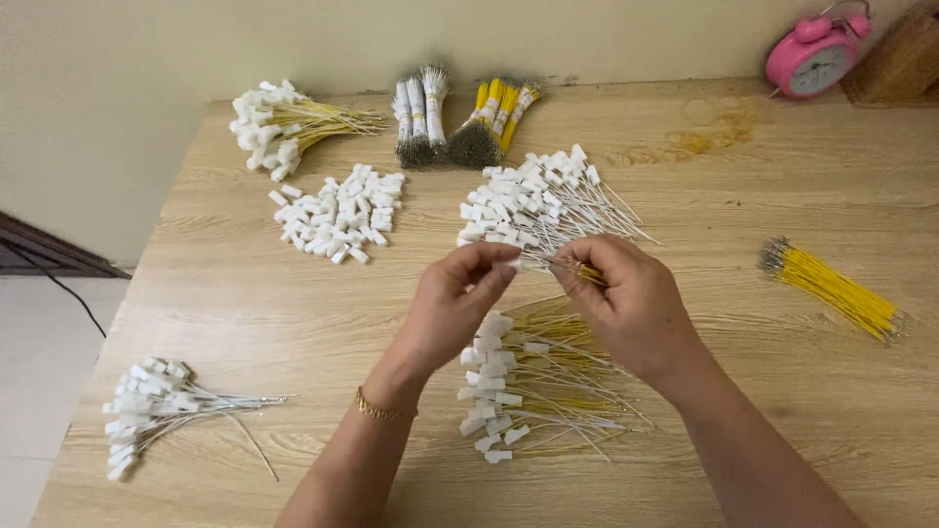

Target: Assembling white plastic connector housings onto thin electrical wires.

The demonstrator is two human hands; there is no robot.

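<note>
A wooden table (245, 313) carries everything, its far edge against a pale wall. Over the middle of the surface the left hand (452, 303) pinches a small white connector (513, 262) between thumb and fingertips, closed narrowly on it. The right hand (626, 298) meets it from the other side, fingers curled tight around a thin yellow wire (590, 276) whose end points at the connector; whether wire and connector touch cannot be told.

Below the hands, toward the near edge, lies a heap of finished wires with white connectors (509, 386). Just beyond the hands sits a pile of white-wired connectors (533, 200). Left of that lies a heap of loose white connectors (337, 213). At the far left corner rests a yellow-wired bunch (279, 125), and near the left edge another white bunch (152, 406). Bound wire bundles (460, 117) stand along the far edge. A loose yellow wire bundle (836, 290) lies toward the right edge, and a pink alarm clock (817, 54) sits at the far right corner.
</note>
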